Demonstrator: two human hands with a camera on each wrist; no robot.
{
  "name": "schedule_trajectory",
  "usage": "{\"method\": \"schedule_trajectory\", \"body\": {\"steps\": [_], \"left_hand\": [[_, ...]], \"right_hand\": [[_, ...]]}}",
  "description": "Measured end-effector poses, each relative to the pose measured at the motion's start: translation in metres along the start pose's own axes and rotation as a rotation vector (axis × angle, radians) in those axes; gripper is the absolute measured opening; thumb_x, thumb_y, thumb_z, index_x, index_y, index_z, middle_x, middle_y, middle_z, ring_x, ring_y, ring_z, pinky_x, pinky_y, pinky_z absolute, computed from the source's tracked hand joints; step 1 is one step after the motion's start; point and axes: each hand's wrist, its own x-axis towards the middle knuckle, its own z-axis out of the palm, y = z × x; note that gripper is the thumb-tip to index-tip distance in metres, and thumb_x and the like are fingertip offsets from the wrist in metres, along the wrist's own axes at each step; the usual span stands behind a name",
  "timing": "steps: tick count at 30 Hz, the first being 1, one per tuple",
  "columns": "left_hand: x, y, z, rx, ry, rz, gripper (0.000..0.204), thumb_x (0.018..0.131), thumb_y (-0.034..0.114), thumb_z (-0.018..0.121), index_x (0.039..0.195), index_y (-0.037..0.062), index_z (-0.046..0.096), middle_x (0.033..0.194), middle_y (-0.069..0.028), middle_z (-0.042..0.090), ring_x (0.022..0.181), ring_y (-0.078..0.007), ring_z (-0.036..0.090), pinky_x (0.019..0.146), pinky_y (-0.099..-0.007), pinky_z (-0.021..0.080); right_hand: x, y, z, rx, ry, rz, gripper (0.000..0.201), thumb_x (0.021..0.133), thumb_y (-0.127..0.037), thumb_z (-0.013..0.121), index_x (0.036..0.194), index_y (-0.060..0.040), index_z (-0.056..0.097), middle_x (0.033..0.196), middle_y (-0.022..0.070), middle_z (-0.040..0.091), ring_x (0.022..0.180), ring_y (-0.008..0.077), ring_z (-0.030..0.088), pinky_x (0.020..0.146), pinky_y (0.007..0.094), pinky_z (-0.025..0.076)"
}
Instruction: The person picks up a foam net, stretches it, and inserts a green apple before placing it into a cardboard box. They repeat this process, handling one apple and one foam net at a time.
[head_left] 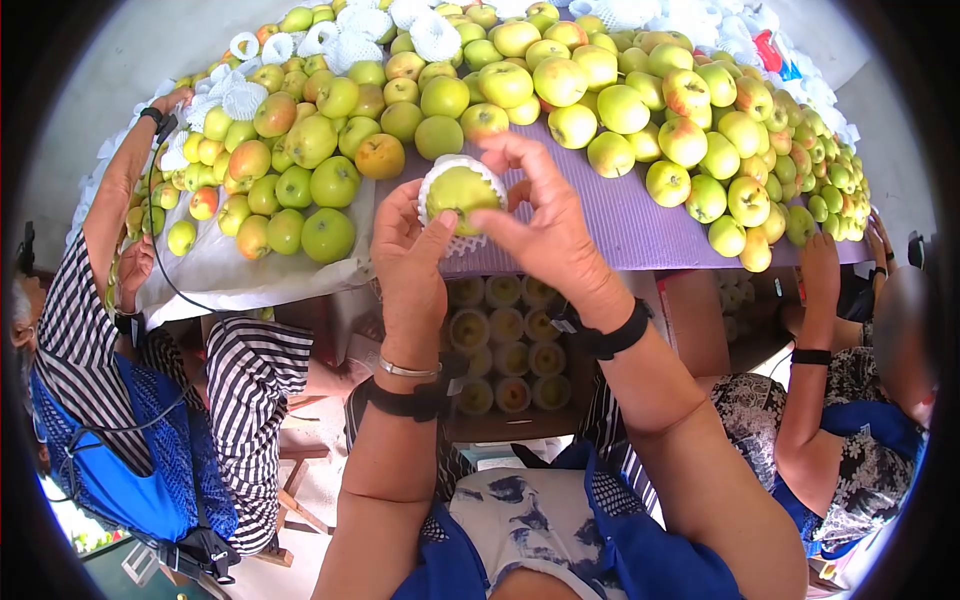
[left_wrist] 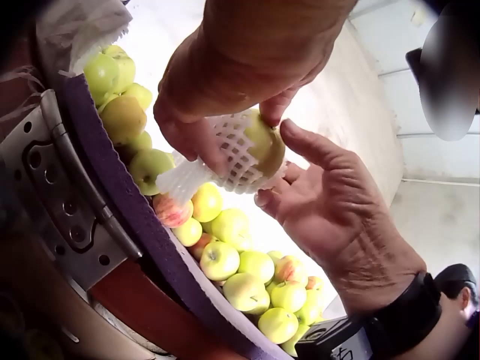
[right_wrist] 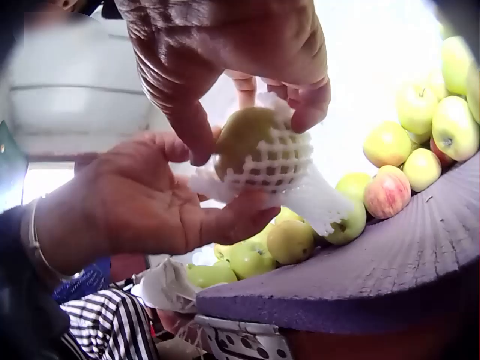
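A green apple (head_left: 462, 193), partly covered by a white foam net, is held up between both hands above the near edge of the table. My left hand (head_left: 412, 245) grips it from the left, thumb on its front; in the right wrist view the left fingers and thumb (right_wrist: 142, 199) support the net (right_wrist: 281, 161) from below. My right hand (head_left: 545, 215) is at its right side; in the right wrist view its thumb and fingers (right_wrist: 240, 45) span the apple (right_wrist: 244, 139) from above. The net's loose tail hangs below the apple in the left wrist view (left_wrist: 184, 178).
Many apples (head_left: 620, 108) lie piled on the purple-covered table (head_left: 600, 210), with white foam nets (head_left: 365, 25) behind. A box of netted apples (head_left: 510, 358) sits beneath the table edge. People are on the left (head_left: 100, 400) and right (head_left: 830, 420), with hands near the pile.
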Motion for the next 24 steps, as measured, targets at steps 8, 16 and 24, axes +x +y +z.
{"method": "schedule_trajectory", "body": {"steps": [8, 16, 24], "left_hand": [[-0.003, -0.001, 0.008, 0.004, -0.082, -0.012, 0.048, 0.075, -0.008, 0.063, 0.118, 0.0022, 0.047, 0.11, -0.0074, 0.054, 0.098, -0.0147, 0.053, 0.086, -0.0276, 0.046], [-0.003, -0.006, 0.005, 0.001, -0.028, 0.038, 0.045, 0.082, -0.001, 0.058, 0.123, 0.0037, 0.041, 0.118, -0.0099, 0.051, 0.106, -0.0197, 0.052, 0.09, -0.0325, 0.045], [0.002, -0.009, -0.006, -0.131, -0.019, 0.062, 0.041, 0.086, 0.004, 0.055, 0.123, 0.0081, 0.038, 0.122, -0.0095, 0.049, 0.109, -0.023, 0.051, 0.089, -0.0403, 0.047]], "right_hand": [[0.003, 0.013, -0.006, 0.168, 0.046, 0.009, 0.016, 0.074, 0.005, 0.062, 0.086, -0.0046, 0.066, 0.1, 0.0058, 0.053, 0.081, 0.0111, 0.056, 0.066, 0.0223, 0.046], [0.001, -0.002, 0.0, 0.014, 0.142, -0.142, 0.025, 0.071, 0.005, 0.064, 0.093, -0.0047, 0.063, 0.086, 0.0054, 0.056, 0.075, 0.0138, 0.056, 0.064, 0.0247, 0.047], [-0.003, 0.015, 0.015, 0.171, 0.125, -0.042, 0.021, 0.07, 0.006, 0.064, 0.087, -0.0041, 0.056, 0.076, 0.0049, 0.055, 0.065, 0.0157, 0.056, 0.059, 0.0267, 0.046]]}}
